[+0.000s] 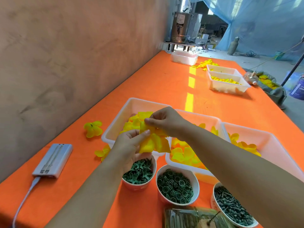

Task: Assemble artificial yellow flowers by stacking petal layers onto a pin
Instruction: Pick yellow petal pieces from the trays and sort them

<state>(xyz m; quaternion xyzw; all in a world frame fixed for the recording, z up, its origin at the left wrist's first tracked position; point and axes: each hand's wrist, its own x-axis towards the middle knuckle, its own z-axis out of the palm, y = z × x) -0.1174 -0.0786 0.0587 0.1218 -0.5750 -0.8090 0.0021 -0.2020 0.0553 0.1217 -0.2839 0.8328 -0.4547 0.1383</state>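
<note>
Pinching a yellow flower (154, 143), left hand (129, 146) and right hand (165, 122) hover over the tub rim (106, 139)

Upper limbs of one person, as seen by the head camera. Left hand (130, 143) and right hand (166, 122): both bare, with slim fingers. One fingertip of each hand shows a nail, cut short, rounded at the tip and plain. The back of the right hand bears a low row of knuckles. Left forearm (92, 191) and right forearm (238, 162): bare along all their visible length, smooth in outline, each widening evenly from the wrist to the frame edge.
</note>
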